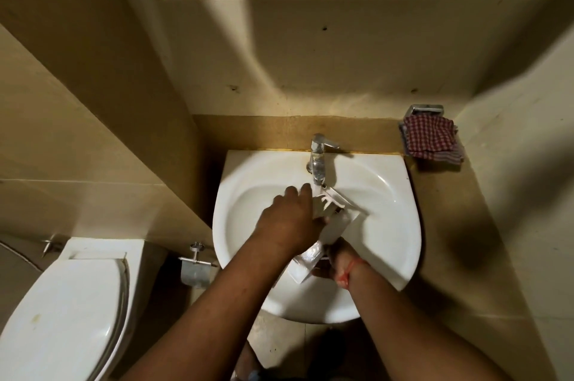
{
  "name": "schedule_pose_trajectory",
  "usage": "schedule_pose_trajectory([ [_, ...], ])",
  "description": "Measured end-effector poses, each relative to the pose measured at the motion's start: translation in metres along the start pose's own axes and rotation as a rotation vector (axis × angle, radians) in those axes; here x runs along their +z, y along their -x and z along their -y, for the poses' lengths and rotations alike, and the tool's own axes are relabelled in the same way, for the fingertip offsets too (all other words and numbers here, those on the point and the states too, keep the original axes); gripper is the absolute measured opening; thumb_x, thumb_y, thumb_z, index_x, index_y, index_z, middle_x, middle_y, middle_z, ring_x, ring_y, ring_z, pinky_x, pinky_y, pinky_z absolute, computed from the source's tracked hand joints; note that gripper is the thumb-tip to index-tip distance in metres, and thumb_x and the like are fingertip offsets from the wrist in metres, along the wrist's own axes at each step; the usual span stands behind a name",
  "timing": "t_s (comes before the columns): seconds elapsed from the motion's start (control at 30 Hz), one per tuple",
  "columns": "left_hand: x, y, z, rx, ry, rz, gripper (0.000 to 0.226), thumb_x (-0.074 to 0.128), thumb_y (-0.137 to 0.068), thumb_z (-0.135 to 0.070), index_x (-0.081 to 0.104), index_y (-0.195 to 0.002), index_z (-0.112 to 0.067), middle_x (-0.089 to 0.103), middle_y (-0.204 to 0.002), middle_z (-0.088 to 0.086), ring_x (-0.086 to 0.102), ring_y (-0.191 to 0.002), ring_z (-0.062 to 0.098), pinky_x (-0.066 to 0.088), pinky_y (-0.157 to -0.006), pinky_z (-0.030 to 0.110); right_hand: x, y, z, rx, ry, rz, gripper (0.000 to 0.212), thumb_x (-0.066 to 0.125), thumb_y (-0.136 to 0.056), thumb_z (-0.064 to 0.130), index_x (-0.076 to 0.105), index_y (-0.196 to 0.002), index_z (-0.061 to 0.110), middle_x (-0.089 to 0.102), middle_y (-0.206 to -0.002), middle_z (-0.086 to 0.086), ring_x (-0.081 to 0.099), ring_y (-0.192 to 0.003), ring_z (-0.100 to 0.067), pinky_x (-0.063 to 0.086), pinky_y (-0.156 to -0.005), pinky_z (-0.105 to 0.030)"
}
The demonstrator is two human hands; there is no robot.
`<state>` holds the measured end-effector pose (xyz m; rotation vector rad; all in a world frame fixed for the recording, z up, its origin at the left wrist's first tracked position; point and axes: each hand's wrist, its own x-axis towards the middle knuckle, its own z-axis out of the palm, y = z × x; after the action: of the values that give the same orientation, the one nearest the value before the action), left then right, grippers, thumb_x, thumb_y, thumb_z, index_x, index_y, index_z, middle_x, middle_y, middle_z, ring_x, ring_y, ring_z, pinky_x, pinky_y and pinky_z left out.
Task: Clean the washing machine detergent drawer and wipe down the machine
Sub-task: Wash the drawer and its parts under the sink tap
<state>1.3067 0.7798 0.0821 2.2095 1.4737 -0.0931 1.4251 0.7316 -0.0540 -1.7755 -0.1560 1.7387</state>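
The detergent drawer (pixel 334 225), white plastic, lies slantwise over the white basin (pixel 388 194) at the frame's centre, its far end just under the chrome tap (pixel 318 160). The right hand (pixel 338 259) grips its near end from below; the left hand (pixel 289 219) lies flat across its top, fingers spread. A red checked cloth (pixel 431 139) hangs at right, and a toilet (pixel 62 303) sits lower left.

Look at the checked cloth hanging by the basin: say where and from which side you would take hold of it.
Grip the checked cloth at its loose lower folds, coming from the front, away from the wall. It is draped over a metal holder on the wall right of the sink, so the hanging part is free and should lift up and off.
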Motion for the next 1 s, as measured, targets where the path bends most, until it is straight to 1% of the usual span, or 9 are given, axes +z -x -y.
schedule_pose_trajectory([
  [0.13, 0.0, 0.011, 0.015, -0.08, 0.0, 0.066, 0.065, 0.045, -0.091, -0.066, 0.044, -0.133, -0.017, 0.054, -0.125, 0.011, 0.057, -0.112, 0.032, 0.05, -0.087, 0.04, 0.002, -0.003, -0.003, 0.005, -0.069, 0.014, 0.026, 0.036, -0.103, 0.021, 0.062, -0.108, 0.022, 0.067, -0.095, -0.008, 0.063, -0.09, -0.031, 0.054, -0.083, -0.047],
  [0.23, 0.004, 0.019, 0.004, -0.006, -0.076, -0.011, 0.044, 0.044, -0.097, -0.053, 0.053, -0.117, -0.015, 0.054, -0.115, 0.008, 0.061, -0.098, 0.033, 0.05, -0.074, 0.038, -0.003, -0.007, -0.005, 0.05, -0.079, -0.006, 0.024, 0.038, -0.102, 0.009, 0.059, -0.092, 0.011, 0.059, -0.078, -0.01, 0.057, -0.07, -0.023, 0.054, -0.066, -0.036],
  [0.33, 0.012, 0.027, -0.013, 0.062, -0.12, -0.086, 0.031, 0.039, -0.102, -0.037, 0.054, -0.113, -0.013, 0.051, -0.114, 0.008, 0.063, -0.092, 0.035, 0.041, -0.064, 0.036, -0.007, 0.008, 0.006, 0.04, -0.187, 0.001, 0.031, 0.031, -0.103, 0.002, 0.055, -0.083, 0.005, 0.057, -0.077, -0.014, 0.054, -0.07, -0.023, 0.05, -0.066, -0.034],
  [0.47, 0.025, 0.034, -0.026, 0.115, -0.138, -0.118, 0.024, 0.048, -0.096, -0.024, 0.056, -0.113, -0.009, 0.052, -0.115, 0.01, 0.063, -0.087, 0.037, 0.039, -0.059, 0.036, -0.037, -0.009, -0.01, 0.074, -0.458, -0.014, 0.026, 0.052, -0.095, 0.023, 0.061, -0.106, 0.001, 0.069, -0.078, -0.014, 0.064, -0.079, -0.026, 0.056, -0.048, -0.027],
  [0.57, 0.032, 0.031, -0.026, 0.109, -0.139, -0.099, 0.023, 0.051, -0.092, -0.018, 0.056, -0.112, -0.007, 0.051, -0.115, 0.011, 0.062, -0.084, 0.037, 0.047, -0.058, 0.04, -0.067, -0.036, -0.031, 0.025, -0.47, -0.049, 0.042, 0.052, -0.092, 0.016, 0.053, -0.128, -0.004, 0.065, -0.082, -0.01, 0.06, -0.081, -0.024, 0.056, -0.067, -0.032],
  [0.73, 0.035, 0.024, -0.017, 0.09, -0.1, -0.145, 0.021, 0.046, -0.094, -0.016, 0.054, -0.11, -0.004, 0.049, -0.114, 0.013, 0.062, -0.081, 0.039, 0.046, -0.058, 0.04, -0.05, 0.017, 0.005, -0.061, -0.433, 0.217, 0.018, 0.064, -0.084, 0.016, 0.076, -0.093, 0.006, 0.068, -0.1, -0.018, 0.065, -0.087, -0.03, 0.055, -0.087, -0.045],
  [0.83, 0.042, 0.026, -0.015, 0.122, -0.041, -0.191, 0.017, 0.049, -0.093, -0.016, 0.055, -0.104, -0.004, 0.05, -0.108, 0.012, 0.06, -0.072, 0.04, 0.046, -0.053, 0.039, -0.061, 0.023, 0.004, -0.089, -0.451, 0.268, 0.057, 0.091, -0.048, 0.023, 0.075, -0.1, 0.004, 0.07, -0.105, -0.021, 0.067, -0.095, -0.034, 0.043, -0.101, -0.05],
  [0.93, 0.049, 0.025, -0.015, 0.197, -0.037, -0.205, 0.016, 0.056, -0.086, -0.017, 0.056, -0.097, -0.006, 0.052, -0.099, 0.01, 0.058, -0.063, 0.036, 0.051, -0.05, 0.04, -0.072, 0.021, -0.001, -0.1, -0.589, 0.306, 0.042, 0.054, -0.089, 0.018, 0.057, -0.129, 0.005, 0.063, -0.124, -0.022, 0.063, -0.109, -0.039, 0.046, -0.1, -0.054],
  [1.0, 0.05, 0.025, -0.01, 0.264, -0.059, -0.221, 0.022, 0.053, -0.082, -0.02, 0.058, -0.097, -0.005, 0.055, -0.098, 0.011, 0.058, -0.06, 0.036, 0.048, -0.047, 0.038, -0.077, 0.017, -0.002, -0.048, -0.651, 0.245, 0.044, 0.052, -0.09, 0.016, 0.055, -0.133, 0.005, 0.058, -0.132, -0.022, 0.055, -0.121, -0.041, 0.041, -0.104, -0.056],
])
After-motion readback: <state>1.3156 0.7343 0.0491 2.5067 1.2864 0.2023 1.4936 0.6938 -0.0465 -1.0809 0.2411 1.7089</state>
